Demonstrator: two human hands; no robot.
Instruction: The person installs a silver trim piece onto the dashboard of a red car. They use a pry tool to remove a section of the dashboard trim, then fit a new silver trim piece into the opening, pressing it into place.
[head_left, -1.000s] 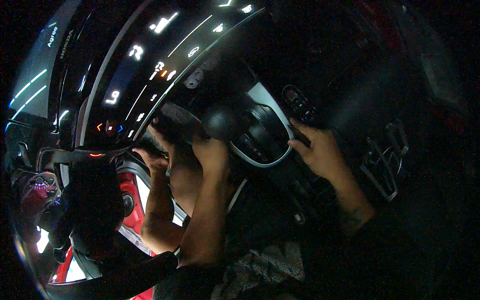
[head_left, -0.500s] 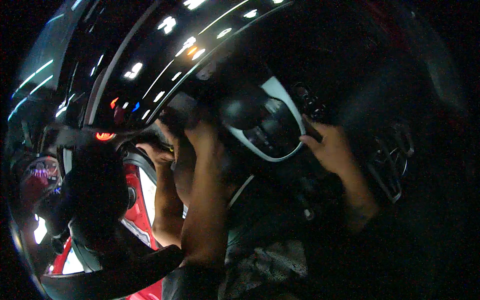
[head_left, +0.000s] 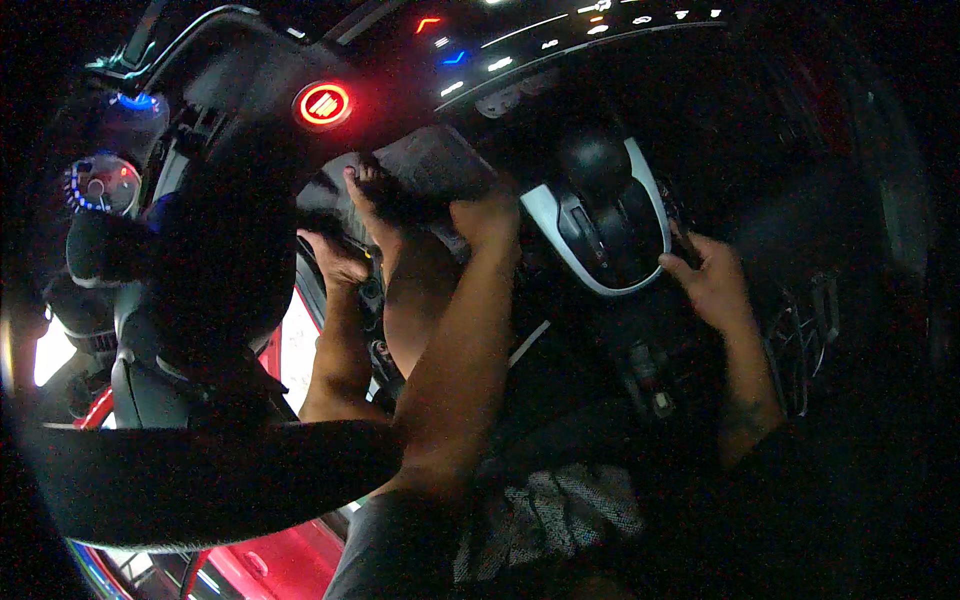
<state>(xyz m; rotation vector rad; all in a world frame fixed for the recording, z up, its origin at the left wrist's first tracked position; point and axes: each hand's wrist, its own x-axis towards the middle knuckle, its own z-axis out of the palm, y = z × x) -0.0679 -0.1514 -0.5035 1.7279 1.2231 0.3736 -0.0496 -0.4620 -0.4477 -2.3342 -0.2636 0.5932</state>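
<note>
In the dark car interior, my left arm reaches forward into the footwell. My left hand (head_left: pixel 487 215) is beside the left of the gear console (head_left: pixel 545 215), its fingers lost in shadow. On the console's other side is my right hand (head_left: pixel 712 283), its thumb and fingers closed on a dark, narrow object (head_left: pixel 684 238) too dim to name. A black gear selector (head_left: pixel 595 155) stands within the console's silver trim. My bare feet (head_left: pixel 338 258) rest in the footwell, left of my left hand.
The black steering wheel (head_left: pixel 230 480) curves across the lower left. A red-lit round button (head_left: pixel 325 104) glows on the dashboard, with a lit control panel (head_left: pixel 545 65) to its right. A red door (head_left: pixel 270 560) shows beyond the wheel.
My view has swung, so the console and both hands appear farther right. The button and panel look sharper. My right hand stays at the console's side, its grip about the same.
</note>
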